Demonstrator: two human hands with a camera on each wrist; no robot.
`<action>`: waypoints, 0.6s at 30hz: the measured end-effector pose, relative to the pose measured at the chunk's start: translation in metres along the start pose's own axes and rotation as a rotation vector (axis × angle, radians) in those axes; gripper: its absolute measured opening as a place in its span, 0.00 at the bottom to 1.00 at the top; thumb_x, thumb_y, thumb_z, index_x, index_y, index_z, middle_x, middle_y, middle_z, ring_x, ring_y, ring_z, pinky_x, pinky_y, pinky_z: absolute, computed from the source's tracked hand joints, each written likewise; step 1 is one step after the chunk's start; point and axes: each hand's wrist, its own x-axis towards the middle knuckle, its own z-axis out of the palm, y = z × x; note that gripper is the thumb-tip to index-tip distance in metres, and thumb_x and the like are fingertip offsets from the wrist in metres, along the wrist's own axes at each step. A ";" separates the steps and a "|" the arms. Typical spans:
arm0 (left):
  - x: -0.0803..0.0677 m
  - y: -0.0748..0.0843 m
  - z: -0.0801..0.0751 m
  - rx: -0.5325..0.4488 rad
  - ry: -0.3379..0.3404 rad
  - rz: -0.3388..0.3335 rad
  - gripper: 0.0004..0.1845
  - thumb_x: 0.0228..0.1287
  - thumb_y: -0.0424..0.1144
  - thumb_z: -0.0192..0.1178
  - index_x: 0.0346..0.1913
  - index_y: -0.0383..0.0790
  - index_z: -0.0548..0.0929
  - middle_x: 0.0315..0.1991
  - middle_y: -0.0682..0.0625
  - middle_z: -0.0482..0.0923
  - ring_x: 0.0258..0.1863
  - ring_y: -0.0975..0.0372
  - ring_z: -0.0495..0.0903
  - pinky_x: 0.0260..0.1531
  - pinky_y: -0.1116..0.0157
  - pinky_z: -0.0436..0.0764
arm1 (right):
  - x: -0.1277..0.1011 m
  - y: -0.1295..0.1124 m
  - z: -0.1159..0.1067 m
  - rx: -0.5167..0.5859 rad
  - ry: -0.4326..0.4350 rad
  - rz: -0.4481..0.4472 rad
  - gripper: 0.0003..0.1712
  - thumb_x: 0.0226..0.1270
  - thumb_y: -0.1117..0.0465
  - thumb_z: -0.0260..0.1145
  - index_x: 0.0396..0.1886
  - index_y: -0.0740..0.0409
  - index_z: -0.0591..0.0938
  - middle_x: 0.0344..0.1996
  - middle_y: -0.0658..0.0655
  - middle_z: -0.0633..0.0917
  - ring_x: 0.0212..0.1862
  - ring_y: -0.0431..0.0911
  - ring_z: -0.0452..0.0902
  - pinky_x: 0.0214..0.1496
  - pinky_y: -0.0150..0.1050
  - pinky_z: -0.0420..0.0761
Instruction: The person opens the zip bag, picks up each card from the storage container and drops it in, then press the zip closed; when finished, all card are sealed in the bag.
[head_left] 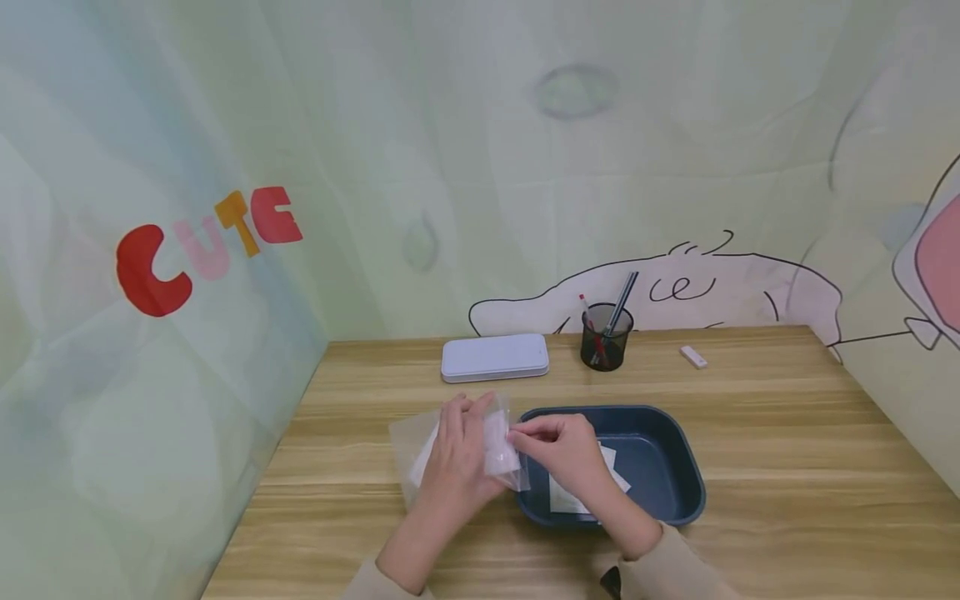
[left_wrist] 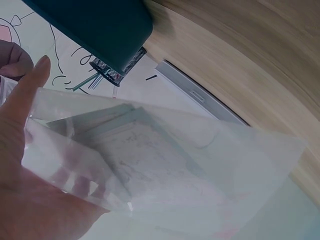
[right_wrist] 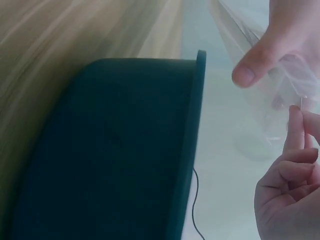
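My left hand [head_left: 459, 454] grips a translucent plastic bag [left_wrist: 240, 155], its thumb lying along the near side in the left wrist view. Flat, pale square packets [left_wrist: 145, 150] show through the plastic. At the bag's edge, thumb and forefinger of my right hand [head_left: 562, 450] pinch the film, while its other fingers curl in toward the palm [right_wrist: 290, 195]. Just below the right hand is a dark blue basin [head_left: 678, 433]. Several white packets [head_left: 566, 498] lie in its left part, partly covered by the right hand and wrist.
Behind the hands, a pale flat case [head_left: 495, 357] lies on the wooden table [head_left: 787, 450]. To its right stands a black mesh pen cup [head_left: 606, 346] with pens in it. A small white stick-like item [head_left: 693, 357] is farther right. A printed curtain [head_left: 390, 167] borders the table.
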 end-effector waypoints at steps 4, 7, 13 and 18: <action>0.000 0.000 0.001 -0.007 0.007 0.010 0.60 0.20 0.44 0.84 0.66 0.34 0.65 0.52 0.39 0.64 0.60 0.45 0.63 0.61 0.54 0.69 | 0.001 0.001 0.004 -0.024 -0.025 -0.007 0.05 0.56 0.61 0.73 0.31 0.56 0.90 0.29 0.51 0.87 0.31 0.42 0.81 0.31 0.34 0.83; 0.000 0.000 0.003 -0.014 0.013 0.018 0.60 0.20 0.44 0.84 0.65 0.34 0.65 0.52 0.38 0.64 0.60 0.45 0.64 0.61 0.55 0.69 | 0.001 0.001 0.005 -0.030 -0.041 -0.017 0.04 0.56 0.62 0.73 0.32 0.57 0.90 0.29 0.51 0.87 0.31 0.42 0.82 0.31 0.35 0.83; 0.000 -0.001 0.004 -0.014 0.021 0.004 0.60 0.19 0.44 0.84 0.65 0.35 0.66 0.51 0.39 0.65 0.59 0.46 0.64 0.61 0.55 0.69 | 0.003 0.000 -0.001 -0.047 -0.031 -0.019 0.05 0.55 0.59 0.74 0.32 0.52 0.90 0.29 0.48 0.87 0.31 0.41 0.81 0.31 0.34 0.82; -0.001 -0.006 0.006 -0.008 0.037 0.004 0.62 0.15 0.46 0.85 0.64 0.35 0.66 0.50 0.38 0.65 0.59 0.45 0.65 0.61 0.55 0.69 | 0.006 0.000 -0.021 -0.138 -0.024 -0.027 0.07 0.56 0.55 0.74 0.34 0.48 0.90 0.27 0.44 0.86 0.26 0.42 0.76 0.24 0.32 0.75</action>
